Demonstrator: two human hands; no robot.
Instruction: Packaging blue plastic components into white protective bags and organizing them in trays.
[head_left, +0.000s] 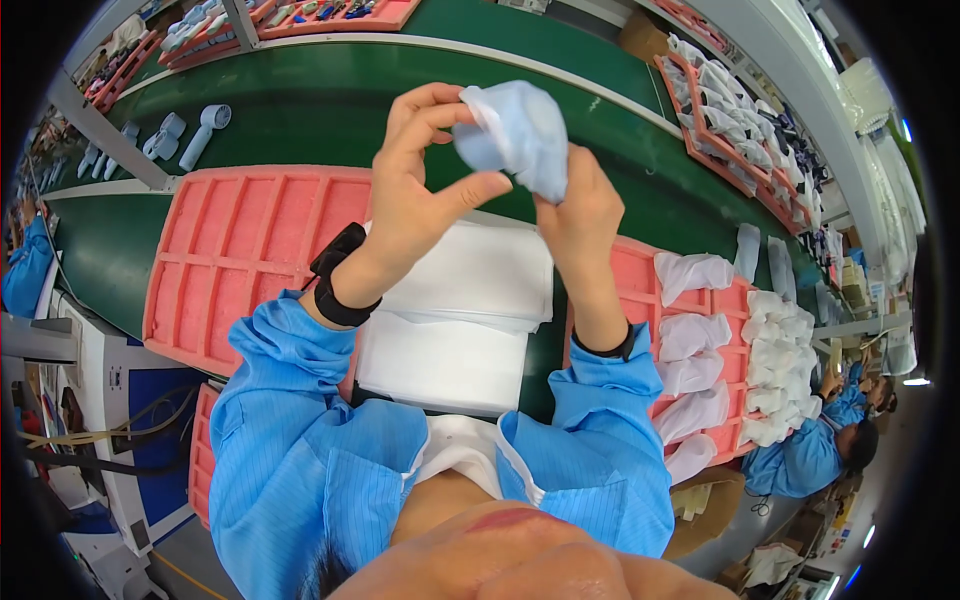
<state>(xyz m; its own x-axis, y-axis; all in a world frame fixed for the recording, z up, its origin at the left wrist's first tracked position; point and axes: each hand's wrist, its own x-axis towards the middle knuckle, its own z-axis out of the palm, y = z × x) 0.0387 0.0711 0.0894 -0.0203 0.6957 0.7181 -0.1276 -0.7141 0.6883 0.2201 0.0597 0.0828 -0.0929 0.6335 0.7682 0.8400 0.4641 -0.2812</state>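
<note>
Conveyor belt (pixel 300 110): green, running behind the pink trays (pixel 240 250).
White stack (pixel 455 320): lies below both hands.
Left hand (pixel 420 190): fingers pinching the cloth's upper left edge.
Right hand (pixel 575 215): fingers clenched on its lower end.
Pale blue cloth piece (pixel 515 135): held aloft, long axis tilting upper-left to lower-right.

Open room lies over the bare pink tray (pixel 235 250) at left and the green belt (pixel 330 120) beyond it. A white stack (pixel 450 320) fills the middle; a tray of white pieces (pixel 700 340) crowds the right.
</note>
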